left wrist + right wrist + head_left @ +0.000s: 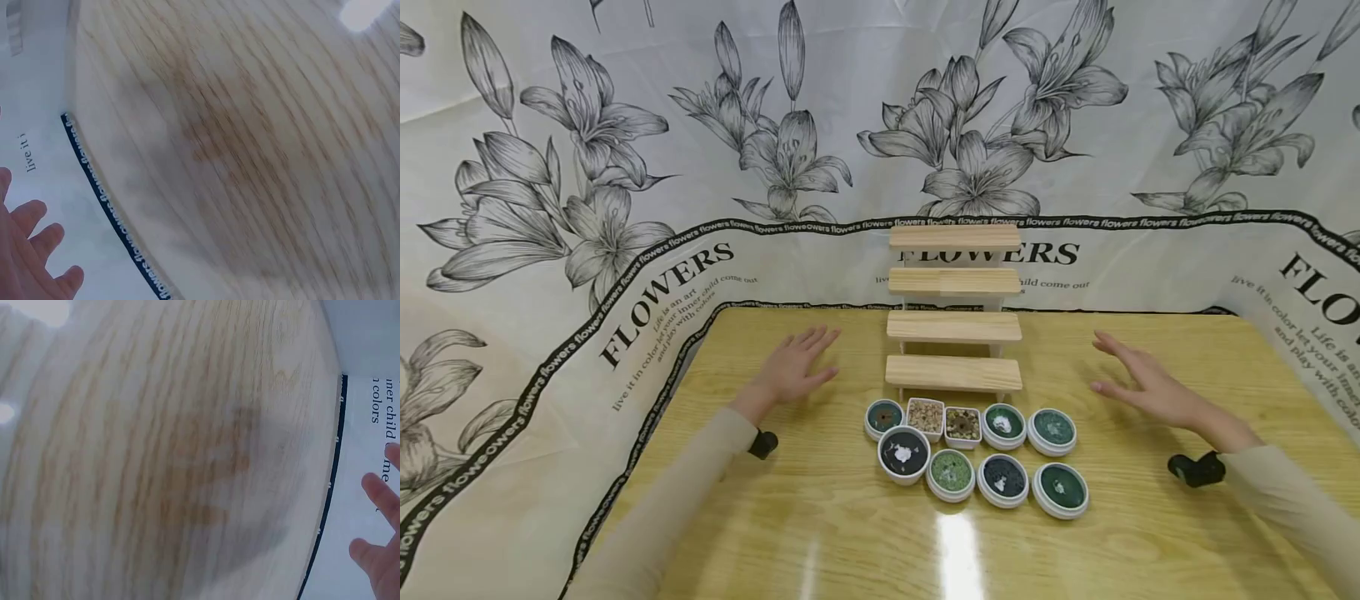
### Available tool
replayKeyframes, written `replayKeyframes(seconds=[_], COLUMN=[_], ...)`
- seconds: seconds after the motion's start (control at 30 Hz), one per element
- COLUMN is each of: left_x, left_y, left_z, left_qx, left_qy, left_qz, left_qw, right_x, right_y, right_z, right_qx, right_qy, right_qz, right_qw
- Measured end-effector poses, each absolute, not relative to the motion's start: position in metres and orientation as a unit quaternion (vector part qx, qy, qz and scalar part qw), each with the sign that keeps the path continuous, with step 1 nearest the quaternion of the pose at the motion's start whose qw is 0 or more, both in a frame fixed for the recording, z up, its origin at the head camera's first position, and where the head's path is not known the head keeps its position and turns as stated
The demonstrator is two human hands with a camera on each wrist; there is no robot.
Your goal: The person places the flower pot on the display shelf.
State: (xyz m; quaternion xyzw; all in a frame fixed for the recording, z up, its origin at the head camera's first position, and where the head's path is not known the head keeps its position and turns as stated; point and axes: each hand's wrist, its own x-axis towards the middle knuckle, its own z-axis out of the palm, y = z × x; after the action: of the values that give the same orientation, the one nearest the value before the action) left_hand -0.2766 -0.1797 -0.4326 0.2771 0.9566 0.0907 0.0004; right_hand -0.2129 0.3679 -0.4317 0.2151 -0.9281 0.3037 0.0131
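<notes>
My left hand [792, 367] hovers over the table to the left of a tiered wooden stand [953, 372], its fingers spread and holding nothing. On the other side my right hand [1146, 385] is held out with straight fingers, also bare. Between them, in front of the stand, several small round white pots are grouped in two rows. Among them are a pot with black filling [904, 455], a light green one [951, 472] and a dark green one [1061, 490]. Two square dishes, one with pinkish gravel [925, 417] and one with mixed pebbles [962, 426], sit in the back row.
The wooden-grained table [820, 517] ends at a white cloth [805, 267] printed with black flowers and lettering, which rises behind and at both sides. The stand has several stepped shelves near the back edge. Bright glare lies on the table's front.
</notes>
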Motion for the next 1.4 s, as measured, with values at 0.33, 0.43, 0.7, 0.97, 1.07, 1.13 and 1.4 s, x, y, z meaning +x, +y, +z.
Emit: replayKeyframes(seconds=[0.33,0.43,0.7,0.97,1.07,1.13,1.4], left_x=[-0.282,-0.283,-0.281,-0.288,-0.291,-0.295,-0.306], left_y=[-0.168,-0.164,-0.145,-0.127,-0.119,-0.114,-0.099], left_z=[-0.440,-0.440,-0.434,-0.425,-0.421,-0.419,-0.417], left_qx=[0.255,0.236,0.169,0.076,0.052,0.042,0.021], left_qy=[0.946,0.935,0.905,0.844,0.819,0.808,0.783], left_qz=[0.199,0.263,0.388,0.524,0.562,0.578,0.610], left_qw=[-0.007,0.010,0.043,0.089,0.103,0.111,0.117], right_x=[-0.202,-0.200,-0.196,-0.197,-0.197,-0.196,-0.193], right_y=[0.358,0.354,0.350,0.349,0.349,0.350,0.346], right_z=[-0.437,-0.441,-0.451,-0.459,-0.461,-0.462,-0.464], right_qx=[0.202,0.224,0.231,0.266,0.288,0.300,0.318], right_qy=[-0.903,-0.895,-0.889,-0.868,-0.852,-0.844,-0.827], right_qz=[0.378,0.386,0.394,0.418,0.436,0.443,0.460], right_qw=[-0.036,-0.016,-0.020,-0.031,-0.042,-0.048,-0.062])
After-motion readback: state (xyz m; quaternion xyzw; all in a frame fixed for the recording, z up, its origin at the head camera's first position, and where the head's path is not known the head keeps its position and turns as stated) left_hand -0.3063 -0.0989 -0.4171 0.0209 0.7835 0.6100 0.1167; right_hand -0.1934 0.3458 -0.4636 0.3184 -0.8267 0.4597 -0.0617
